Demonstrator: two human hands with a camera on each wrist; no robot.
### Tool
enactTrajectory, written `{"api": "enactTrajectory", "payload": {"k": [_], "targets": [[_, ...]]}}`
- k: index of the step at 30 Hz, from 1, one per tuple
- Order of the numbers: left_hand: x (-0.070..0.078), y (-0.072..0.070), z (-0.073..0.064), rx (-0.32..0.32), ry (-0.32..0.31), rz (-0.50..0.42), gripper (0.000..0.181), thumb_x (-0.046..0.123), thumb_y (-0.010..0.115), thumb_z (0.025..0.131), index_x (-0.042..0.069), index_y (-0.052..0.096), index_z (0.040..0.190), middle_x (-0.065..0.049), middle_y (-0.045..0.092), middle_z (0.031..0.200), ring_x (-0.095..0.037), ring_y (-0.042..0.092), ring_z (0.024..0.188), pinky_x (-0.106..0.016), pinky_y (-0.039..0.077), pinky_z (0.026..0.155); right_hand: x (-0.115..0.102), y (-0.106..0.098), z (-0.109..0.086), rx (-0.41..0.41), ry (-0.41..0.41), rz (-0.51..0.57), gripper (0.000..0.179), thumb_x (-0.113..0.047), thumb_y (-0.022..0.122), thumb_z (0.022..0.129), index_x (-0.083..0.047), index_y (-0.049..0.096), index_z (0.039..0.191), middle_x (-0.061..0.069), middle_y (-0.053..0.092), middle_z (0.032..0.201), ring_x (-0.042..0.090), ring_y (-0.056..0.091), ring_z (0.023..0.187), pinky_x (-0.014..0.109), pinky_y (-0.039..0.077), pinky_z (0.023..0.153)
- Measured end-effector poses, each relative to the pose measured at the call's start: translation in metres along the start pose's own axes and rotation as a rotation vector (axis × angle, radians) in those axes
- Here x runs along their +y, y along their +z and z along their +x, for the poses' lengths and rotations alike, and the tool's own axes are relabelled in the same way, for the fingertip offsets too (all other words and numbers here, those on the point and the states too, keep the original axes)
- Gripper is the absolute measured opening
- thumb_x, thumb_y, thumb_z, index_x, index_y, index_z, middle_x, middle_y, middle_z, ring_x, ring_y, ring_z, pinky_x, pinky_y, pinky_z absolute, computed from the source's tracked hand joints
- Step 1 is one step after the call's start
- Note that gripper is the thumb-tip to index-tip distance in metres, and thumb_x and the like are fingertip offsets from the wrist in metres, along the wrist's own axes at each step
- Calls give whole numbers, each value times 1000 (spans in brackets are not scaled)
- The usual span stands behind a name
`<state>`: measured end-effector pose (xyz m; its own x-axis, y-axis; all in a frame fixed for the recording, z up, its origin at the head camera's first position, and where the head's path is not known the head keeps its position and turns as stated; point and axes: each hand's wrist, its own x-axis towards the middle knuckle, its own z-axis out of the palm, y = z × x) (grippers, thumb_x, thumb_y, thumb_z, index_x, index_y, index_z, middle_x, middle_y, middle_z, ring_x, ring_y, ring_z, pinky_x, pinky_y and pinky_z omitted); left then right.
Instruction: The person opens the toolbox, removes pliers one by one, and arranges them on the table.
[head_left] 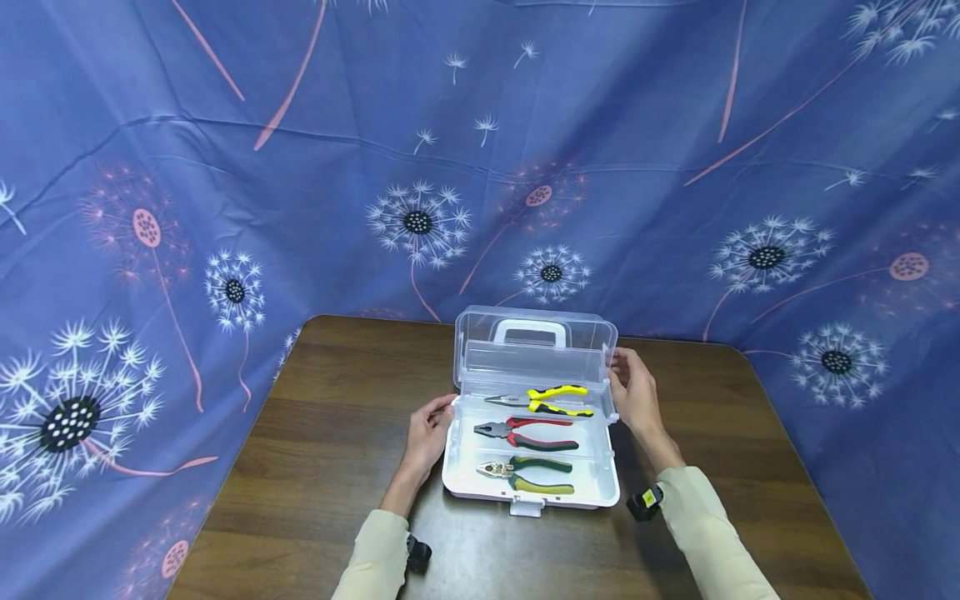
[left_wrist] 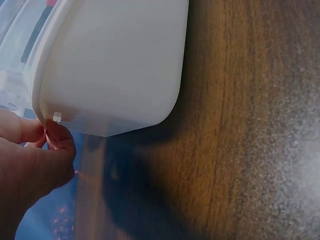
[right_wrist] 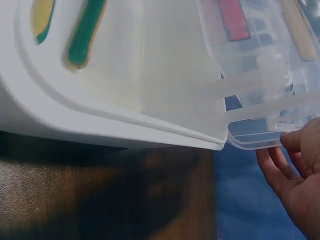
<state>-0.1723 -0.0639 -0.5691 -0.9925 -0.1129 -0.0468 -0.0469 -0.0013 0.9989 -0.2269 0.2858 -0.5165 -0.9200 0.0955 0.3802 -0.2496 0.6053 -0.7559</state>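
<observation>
A white plastic toolbox (head_left: 600,487) stands on the table with its clear lid (head_left: 480,321) raised at the back. Inside lie three pliers in rows: yellow-and-black needle-nose pliers (head_left: 561,391) farthest back, red-and-black combination pliers (head_left: 543,444) in the middle, green-and-yellow pliers (head_left: 542,464) in front. My left hand (head_left: 429,435) pinches the box's rim (left_wrist: 39,90) near its back left corner, thumb against fingertips. On the other side, my right hand (head_left: 637,396) holds the edge of the lid (right_wrist: 250,142) between thumb and fingers, low near the hinge.
The brown wooden table (head_left: 337,417) extends on both sides of the box. A blue dandelion-print cloth (head_left: 315,208) hangs right behind the table's back edge. At the box's front, a clear latch (head_left: 527,507) hangs down. A white handle (head_left: 530,327) is on the lid.
</observation>
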Motion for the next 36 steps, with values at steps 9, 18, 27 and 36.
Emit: {"api": "enactTrajectory", "payload": {"k": [9, 18, 27, 36], "targets": [[1, 3, -1, 25, 12, 28, 27, 1, 58, 103, -7, 68, 126, -21, 67, 115, -20, 65, 96, -20, 49, 78, 12, 5, 15, -69, 58, -35, 34, 11, 56, 96, 12, 59, 130, 28, 64, 113, 38, 62, 100, 25, 51, 87], [11, 3, -5, 17, 17, 17, 27, -3, 56, 102, -12, 66, 125, -26, 67, 115, -29, 66, 100, -20, 50, 79, 20, 12, 23, -229, 186, -89, 38, 1, 52, 103, 14, 53, 139, 33, 62, 121, 46, 61, 112, 56, 47, 99], [2, 6, -2, 6, 19, 0, 27, 1, 57, 102, -7, 68, 126, -24, 68, 118, -33, 67, 104, -19, 50, 80, 37, 14, 26, -318, 249, -165, 40, -4, 56, 97, 9, 60, 134, 29, 69, 115, 41, 63, 107, 54, 48, 96], [0, 1, -3, 12, 29, 0, 26, 1, 58, 102, -9, 67, 125, -23, 68, 115, -27, 66, 101, -19, 50, 81, 34, 14, 28, -382, 250, -128, 40, -1, 56, 97, 13, 57, 134, 34, 64, 123, 47, 62, 112, 56, 48, 98]]}}
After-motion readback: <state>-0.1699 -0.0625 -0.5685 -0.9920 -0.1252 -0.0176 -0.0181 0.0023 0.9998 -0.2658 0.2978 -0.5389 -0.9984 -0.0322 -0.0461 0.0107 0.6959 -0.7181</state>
